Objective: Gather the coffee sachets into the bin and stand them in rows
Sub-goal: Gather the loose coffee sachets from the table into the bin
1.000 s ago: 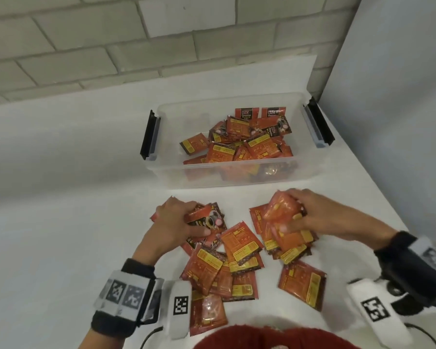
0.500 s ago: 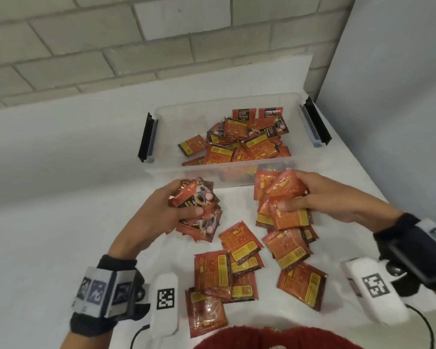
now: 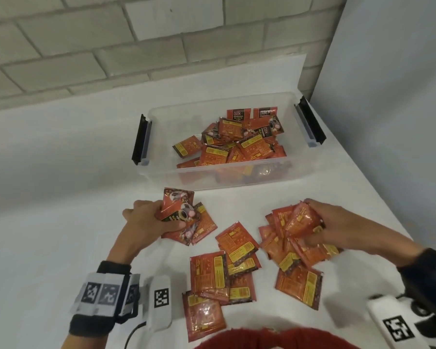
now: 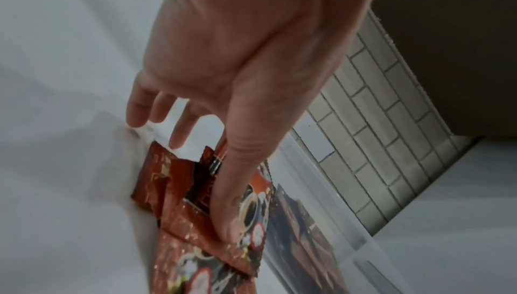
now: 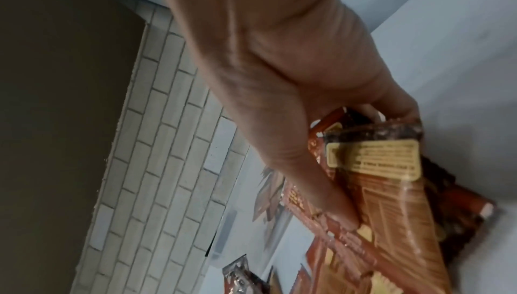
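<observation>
both hands dropped tableward, left hand [image 3: 146, 222] and right hand [image 3: 330, 222] gripping sachets [image 3: 179, 212]; wrist views show thumbs clamping.

Left hand [image 4: 223, 60] reaches down; thumb [image 4: 229, 199] presses on a bunch of red sachets [image 4: 196, 221] over the white bench [image 4: 56, 188]. 3 fingers [image 4: 156, 111] extend past the bunch. Clear bin [image 4: 321, 221] just beside. Brick wall [image 4: 391, 144] behind.

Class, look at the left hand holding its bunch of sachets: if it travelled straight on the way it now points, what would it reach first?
Probably the clear bin's near wall. The left hand points up-table towards it with only bare table between, though depth is uncertain.
</observation>
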`<move>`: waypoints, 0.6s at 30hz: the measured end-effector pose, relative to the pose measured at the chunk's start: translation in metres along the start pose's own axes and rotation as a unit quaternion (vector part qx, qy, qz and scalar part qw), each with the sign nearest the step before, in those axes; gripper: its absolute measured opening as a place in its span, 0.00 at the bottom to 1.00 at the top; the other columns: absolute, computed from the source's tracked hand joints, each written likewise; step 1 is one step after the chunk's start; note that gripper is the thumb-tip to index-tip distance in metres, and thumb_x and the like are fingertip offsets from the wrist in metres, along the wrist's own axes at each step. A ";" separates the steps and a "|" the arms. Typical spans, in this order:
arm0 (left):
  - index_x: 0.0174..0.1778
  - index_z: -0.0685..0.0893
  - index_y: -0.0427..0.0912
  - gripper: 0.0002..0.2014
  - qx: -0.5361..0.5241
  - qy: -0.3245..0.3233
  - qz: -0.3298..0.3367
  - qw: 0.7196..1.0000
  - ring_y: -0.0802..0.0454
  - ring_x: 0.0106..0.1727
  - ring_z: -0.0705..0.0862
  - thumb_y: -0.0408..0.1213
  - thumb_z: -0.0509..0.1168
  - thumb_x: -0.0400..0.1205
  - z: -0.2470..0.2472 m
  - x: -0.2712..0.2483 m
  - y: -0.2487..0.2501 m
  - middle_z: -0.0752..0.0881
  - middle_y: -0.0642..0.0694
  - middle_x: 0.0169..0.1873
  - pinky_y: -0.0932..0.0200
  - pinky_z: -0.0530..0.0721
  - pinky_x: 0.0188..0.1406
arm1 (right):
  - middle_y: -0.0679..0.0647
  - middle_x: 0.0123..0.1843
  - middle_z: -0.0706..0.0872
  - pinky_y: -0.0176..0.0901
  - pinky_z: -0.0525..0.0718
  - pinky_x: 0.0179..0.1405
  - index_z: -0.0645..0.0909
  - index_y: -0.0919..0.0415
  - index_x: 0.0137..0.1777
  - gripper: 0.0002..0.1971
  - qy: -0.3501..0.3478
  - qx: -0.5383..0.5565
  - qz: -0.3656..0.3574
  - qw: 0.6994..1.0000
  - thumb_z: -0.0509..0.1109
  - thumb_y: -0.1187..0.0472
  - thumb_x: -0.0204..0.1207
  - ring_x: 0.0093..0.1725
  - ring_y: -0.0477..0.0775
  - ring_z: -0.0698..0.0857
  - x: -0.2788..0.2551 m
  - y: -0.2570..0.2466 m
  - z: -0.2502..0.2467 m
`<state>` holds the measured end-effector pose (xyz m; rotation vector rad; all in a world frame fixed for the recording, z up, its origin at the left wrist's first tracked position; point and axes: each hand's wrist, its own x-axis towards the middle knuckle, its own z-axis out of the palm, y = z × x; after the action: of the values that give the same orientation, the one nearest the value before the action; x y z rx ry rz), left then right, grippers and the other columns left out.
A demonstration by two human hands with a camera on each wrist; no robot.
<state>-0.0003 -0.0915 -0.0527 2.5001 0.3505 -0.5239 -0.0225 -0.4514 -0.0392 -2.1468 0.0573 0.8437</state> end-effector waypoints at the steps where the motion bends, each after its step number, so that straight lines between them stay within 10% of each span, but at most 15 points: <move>1: 0.41 0.83 0.60 0.11 -0.016 -0.006 0.002 1.000 0.45 0.59 0.75 0.56 0.77 0.69 0.000 0.001 0.000 0.82 0.48 0.51 0.46 0.72 0.61 | 0.51 0.51 0.88 0.29 0.82 0.35 0.76 0.50 0.59 0.21 0.000 0.010 0.003 1.000 0.79 0.64 0.70 0.47 0.46 0.89 0.002 0.000 0.000; 7: 0.57 0.85 0.41 0.18 -0.115 -0.054 0.027 0.992 0.51 0.48 0.87 0.39 0.78 0.72 -0.005 -0.003 0.013 0.89 0.47 0.47 0.57 0.84 0.48 | 0.52 0.50 0.92 0.38 0.88 0.44 0.78 0.55 0.61 0.24 0.002 0.101 0.000 0.995 0.79 0.72 0.68 0.48 0.49 0.91 0.004 -0.009 -0.006; 10: 0.60 0.84 0.44 0.22 -0.154 -0.085 0.033 0.984 0.49 0.52 0.88 0.40 0.79 0.70 -0.013 -0.004 0.019 0.90 0.47 0.51 0.46 0.84 0.61 | 0.52 0.50 0.92 0.38 0.88 0.46 0.78 0.56 0.62 0.25 -0.013 0.124 -0.020 0.992 0.79 0.73 0.68 0.50 0.51 0.91 0.003 -0.018 -0.016; 18: 0.60 0.83 0.46 0.21 -0.288 -0.141 0.142 0.937 0.49 0.49 0.91 0.39 0.72 0.70 -0.055 -0.015 0.084 0.92 0.46 0.48 0.60 0.89 0.46 | 0.54 0.52 0.92 0.39 0.89 0.44 0.78 0.55 0.63 0.26 -0.003 0.220 -0.112 0.969 0.75 0.67 0.63 0.52 0.52 0.91 0.004 -0.080 -0.054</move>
<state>0.0318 -0.1299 0.0354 1.8352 0.0174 -0.5547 0.0355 -0.4346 0.0364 -1.6953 -0.0025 0.6346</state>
